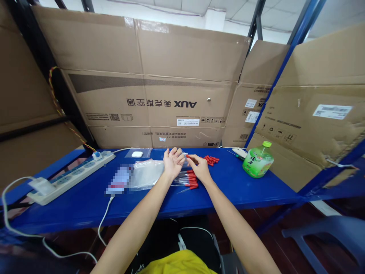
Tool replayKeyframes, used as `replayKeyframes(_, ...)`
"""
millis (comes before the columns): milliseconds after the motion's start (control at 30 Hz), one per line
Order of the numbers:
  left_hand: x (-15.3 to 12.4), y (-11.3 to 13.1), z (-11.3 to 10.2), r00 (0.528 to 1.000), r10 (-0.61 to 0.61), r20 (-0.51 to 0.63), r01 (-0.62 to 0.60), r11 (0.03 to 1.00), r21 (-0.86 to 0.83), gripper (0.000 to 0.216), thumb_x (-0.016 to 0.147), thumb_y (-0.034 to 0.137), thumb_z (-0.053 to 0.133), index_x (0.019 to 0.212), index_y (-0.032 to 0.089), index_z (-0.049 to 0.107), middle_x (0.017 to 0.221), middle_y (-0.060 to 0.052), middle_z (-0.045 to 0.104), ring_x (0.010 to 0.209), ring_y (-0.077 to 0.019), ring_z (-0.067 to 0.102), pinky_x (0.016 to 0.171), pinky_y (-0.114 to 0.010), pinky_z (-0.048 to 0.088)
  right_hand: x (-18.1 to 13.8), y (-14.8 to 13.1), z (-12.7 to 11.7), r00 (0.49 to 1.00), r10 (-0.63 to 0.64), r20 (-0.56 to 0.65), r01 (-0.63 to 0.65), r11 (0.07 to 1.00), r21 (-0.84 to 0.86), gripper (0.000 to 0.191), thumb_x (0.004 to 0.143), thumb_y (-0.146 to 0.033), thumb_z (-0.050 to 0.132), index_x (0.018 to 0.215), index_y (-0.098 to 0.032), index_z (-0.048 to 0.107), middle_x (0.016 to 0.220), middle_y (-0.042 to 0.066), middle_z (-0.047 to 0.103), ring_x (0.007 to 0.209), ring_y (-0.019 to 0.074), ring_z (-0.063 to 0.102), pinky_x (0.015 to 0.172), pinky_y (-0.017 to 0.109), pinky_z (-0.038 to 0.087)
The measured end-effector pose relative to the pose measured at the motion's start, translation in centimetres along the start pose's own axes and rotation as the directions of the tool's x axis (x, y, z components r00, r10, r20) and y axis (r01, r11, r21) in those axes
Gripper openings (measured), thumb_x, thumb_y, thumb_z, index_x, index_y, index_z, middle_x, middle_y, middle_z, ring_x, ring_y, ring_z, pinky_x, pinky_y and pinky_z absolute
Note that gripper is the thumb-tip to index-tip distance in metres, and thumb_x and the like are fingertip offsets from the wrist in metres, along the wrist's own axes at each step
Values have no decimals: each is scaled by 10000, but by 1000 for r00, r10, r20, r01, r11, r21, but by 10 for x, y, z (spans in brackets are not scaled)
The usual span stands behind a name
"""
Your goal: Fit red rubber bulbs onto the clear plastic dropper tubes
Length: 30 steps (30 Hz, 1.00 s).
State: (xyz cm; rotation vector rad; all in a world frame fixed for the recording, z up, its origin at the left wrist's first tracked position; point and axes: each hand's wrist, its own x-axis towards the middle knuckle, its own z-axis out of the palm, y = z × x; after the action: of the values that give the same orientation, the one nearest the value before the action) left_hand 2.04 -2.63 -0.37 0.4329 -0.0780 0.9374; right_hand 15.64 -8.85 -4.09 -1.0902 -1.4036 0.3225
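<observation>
My right hand (200,167) pinches a red piece (187,156); left hand (172,163) palm up, fingers curled, can't tell if holding anything. Red-ended items (192,179) lie between my forearms.

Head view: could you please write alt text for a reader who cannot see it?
Two bare hands work above a blue table, the right pinching a red item. Red-handled tools lie nearby, clear bags to the left, and a green bottle stands to the right.
</observation>
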Motion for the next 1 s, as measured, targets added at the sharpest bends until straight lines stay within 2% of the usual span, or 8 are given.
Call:
replayKeyframes(233, 0, -2, 1, 1000, -3, -3, 3, 1000, -4, 384, 1013, 426, 321, 704, 207, 258, 620, 46, 279, 404, -78, 187, 395, -221, 165, -2, -1, 2, 999, 35, 9, -36, 998, 58, 245, 921, -429, 620, 1005, -212, 697, 741, 30, 724, 657, 203, 694, 687, 312, 562)
replayKeyframes(400, -1, 0, 1, 1000, 19, -15, -19, 1000, -1, 398, 1030, 444, 272, 710, 208, 249, 615, 48, 272, 403, -79, 175, 389, -215, 169, -1, -2, 4, 999, 50, 13, -51, 996, 70, 265, 916, -435, 624, 1022, -203, 696, 778, 37, 739, 638, 195, 685, 684, 315, 561)
replayKeyframes(567, 0, 0, 2, 999, 17, -52, -14, 999, 51, 419, 1020, 472, 355, 710, 209, 254, 611, 51, 272, 398, -71, 162, 380, -210, 163, -1, -5, 7, 998, 61, 10, -62, 994, 94, 274, 911, -451, 629, 1026, -213, 703, 763, 33, 734, 629, 200, 686, 658, 316, 557)
replayKeyframes(700, 1, -3, 4, 997, 29, -68, -21, 992, 123, 467, 992, 548, 432, 715, 207, 272, 602, 59, 290, 385, -58, 166, 381, -205, 147, -1, -9, 7, 997, 74, -7, -73, 993, 97, 273, 917, -474, 618, 957, -217, 701, 751, 32, 734, 615, 199, 687, 634, 313, 554)
replayKeyframes(867, 0, -4, 5, 996, 60, -73, -44, 979, 201, 511, 973, 609, 435, 718, 210, 244, 577, 69, 295, 369, -53, 178, 392, -201, 156, -2, -13, 6, 998, 51, -31, -49, 996, 72, 257, 922, -453, 618, 924, -211, 703, 802, 40, 748, 638, 197, 702, 646, 310, 557)
replayKeyframes(1000, 0, -1, 6, 996, 23, -90, 1, 966, 258, 502, 975, 600, 442, 720, 214, 248, 554, 76, 276, 352, -56, 166, 383, -203, 109, -4, -13, 6, 999, 37, -20, -35, 998, 53, 238, 929, -429, 613, 925, -209, 703, 791, 39, 745, 642, 201, 714, 630, 308, 560)
